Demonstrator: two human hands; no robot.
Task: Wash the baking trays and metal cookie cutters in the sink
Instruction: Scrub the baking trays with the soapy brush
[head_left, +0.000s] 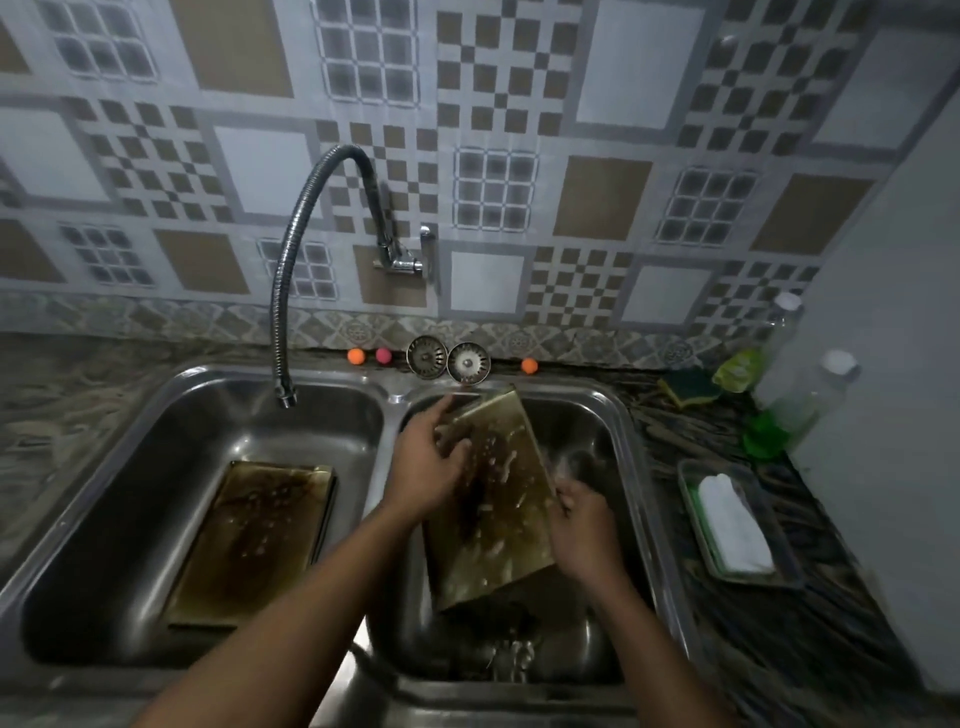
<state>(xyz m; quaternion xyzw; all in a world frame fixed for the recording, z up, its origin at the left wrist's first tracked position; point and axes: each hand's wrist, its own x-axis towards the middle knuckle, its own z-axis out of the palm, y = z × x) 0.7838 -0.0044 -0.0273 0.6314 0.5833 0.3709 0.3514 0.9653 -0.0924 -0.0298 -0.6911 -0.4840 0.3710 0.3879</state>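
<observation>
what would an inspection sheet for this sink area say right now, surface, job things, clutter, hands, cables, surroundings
surface: steel double sink set in a dark marbled counter
job's things: held tray tilted over the right basin, stained and wet; second tray lying in the left basin; cookie cutters not clearly seen
clutter: two strainer plugs and three small balls behind the sink; sponge, bottles and a dish holding something white on the right counter
hands: left hand grips the held tray's left edge, right hand its right edge
cables: nothing seen
surroundings: patterned tile wall; flexible tap ending over the left basin
</observation>
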